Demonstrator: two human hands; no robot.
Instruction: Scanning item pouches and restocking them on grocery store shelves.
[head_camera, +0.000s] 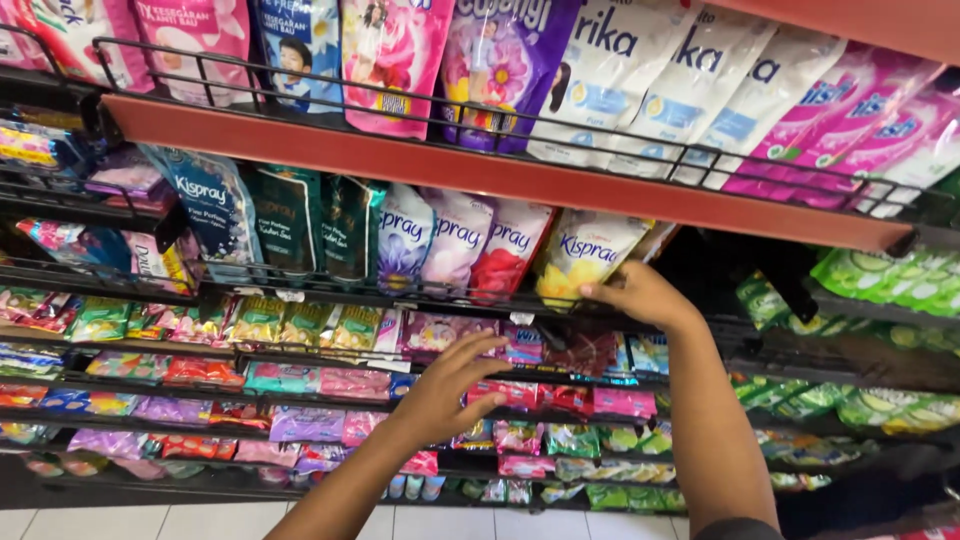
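The yellow-and-white soft plastic refill pouch (583, 262) stands upright, long axis vertical, just right of centre in the frame, behind the black wire rail (400, 295) of the middle shelf. To its left runs a row of like pouches: blue, dark green, purple, pink and red (505, 250). Lower, at centre, the left hand (445, 390) hovers with fingers spread wide and holding nothing, in front of the small pink sachets (440, 330) on the lower racks, well below the pouch. The right hand (640, 295) is far nearer: its fingers are narrowed onto the pouch's lower right edge, so the pouch lies up and left of them.
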